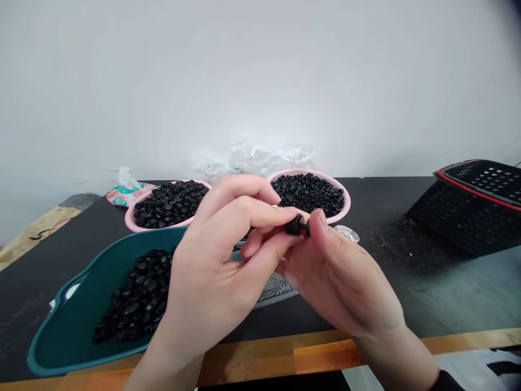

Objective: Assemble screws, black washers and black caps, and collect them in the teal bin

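Between my two hands is a small black part (297, 226) with a wider body at its left and a narrower knob at its right. The thumb and fingers of my left hand (228, 255) pinch the wider body. The thumb of my right hand (345, 277) presses on the knob end, and its fingers lie partly hidden behind the part and my left hand. Both hands are above a clear tray (277, 298) of small metal pins, which they partly cover.
A teal basin (87, 288) of black caps stands at the left. Behind are two pink bowls, left (131, 221) and right (346, 203), holding black pieces. A black perforated basket (468, 217) is at the right. Clear plastic (260, 157) lies by the wall.
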The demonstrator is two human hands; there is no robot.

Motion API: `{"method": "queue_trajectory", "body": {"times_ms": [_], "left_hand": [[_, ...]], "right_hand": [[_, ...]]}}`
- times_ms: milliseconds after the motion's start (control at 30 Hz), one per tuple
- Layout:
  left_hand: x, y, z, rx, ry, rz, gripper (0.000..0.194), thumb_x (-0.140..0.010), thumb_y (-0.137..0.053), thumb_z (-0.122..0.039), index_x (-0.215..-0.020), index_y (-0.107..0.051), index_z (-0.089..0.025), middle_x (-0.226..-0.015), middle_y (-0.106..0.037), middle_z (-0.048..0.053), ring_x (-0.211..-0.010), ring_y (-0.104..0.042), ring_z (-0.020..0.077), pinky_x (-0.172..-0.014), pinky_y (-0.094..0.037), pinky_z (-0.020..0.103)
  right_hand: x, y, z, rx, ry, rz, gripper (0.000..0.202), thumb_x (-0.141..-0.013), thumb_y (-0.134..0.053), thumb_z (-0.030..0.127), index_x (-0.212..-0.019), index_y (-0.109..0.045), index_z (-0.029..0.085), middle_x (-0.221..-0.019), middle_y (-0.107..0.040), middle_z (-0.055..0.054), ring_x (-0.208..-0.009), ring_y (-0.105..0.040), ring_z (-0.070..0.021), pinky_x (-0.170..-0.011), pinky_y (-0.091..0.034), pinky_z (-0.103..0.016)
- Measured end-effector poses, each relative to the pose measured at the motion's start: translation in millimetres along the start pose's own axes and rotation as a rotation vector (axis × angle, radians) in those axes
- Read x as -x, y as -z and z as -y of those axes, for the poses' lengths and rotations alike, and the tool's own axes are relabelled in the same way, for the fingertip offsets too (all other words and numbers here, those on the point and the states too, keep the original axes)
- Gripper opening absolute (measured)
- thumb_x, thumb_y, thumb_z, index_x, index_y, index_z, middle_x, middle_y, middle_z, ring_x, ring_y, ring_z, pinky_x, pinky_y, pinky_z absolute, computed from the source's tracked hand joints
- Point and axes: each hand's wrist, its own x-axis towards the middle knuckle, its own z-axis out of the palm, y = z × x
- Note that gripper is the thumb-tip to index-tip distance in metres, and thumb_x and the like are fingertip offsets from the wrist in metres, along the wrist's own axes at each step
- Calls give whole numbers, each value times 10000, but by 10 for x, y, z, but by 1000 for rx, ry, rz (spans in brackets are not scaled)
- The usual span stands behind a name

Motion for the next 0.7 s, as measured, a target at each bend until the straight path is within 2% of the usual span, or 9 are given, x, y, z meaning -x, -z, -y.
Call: {"method": "queue_trajectory", "body": {"times_ms": [133,233,367,567,700], "left_hand": [[-29,1,4,14,8,15,290,-885,-698,3,-970,-681,-274,-1069,-667,-38,-1026,-655,136,-842,-600,302],[-40,15,23,15,4,43,284,-881,-721,-23,-969,-696,-292,-1074,-681,-34,-1002,-675,155,-866,-610,336],[-36,34,48,28,18,59,266,-894,-705,-33,-975,-714,-286,-1094,-685,-23,-982,-673,149,-839,-602,316],[-35,9,57,73,11,67,247,-871,-726,-26,-949,-678,-256,-1039,-666,-26,-937,-640,125,-745,-567,266],[-40,-4,61,76,19,73,268,-863,-720,1,-951,-678,-248,-1054,-659,-22,-905,-632,117,-692,-550,252]], "right_hand": [[-6,37,2,48,-5,-20,340,-1062,-503,479,-1096,-753,250,-1167,-749,-43,-1139,-685,-194,-1032,-542,-329],[-12,60,21,63,22,14,349,-1069,-499,465,-1093,-770,248,-1115,-765,-39,-1098,-704,-191,-1017,-545,-331],[-10,65,40,83,14,-4,335,-1076,-497,408,-1062,-786,239,-1097,-768,-38,-1065,-712,-196,-1016,-547,-340],[-17,41,-2,46,-7,-61,375,-1065,-489,496,-1055,-789,272,-1078,-769,-32,-1141,-690,-197,-1047,-550,-335],[-10,16,-25,11,-12,-72,376,-1065,-486,492,-1038,-787,269,-1061,-761,-31,-1131,-692,-193,-1037,-554,-318]]}}
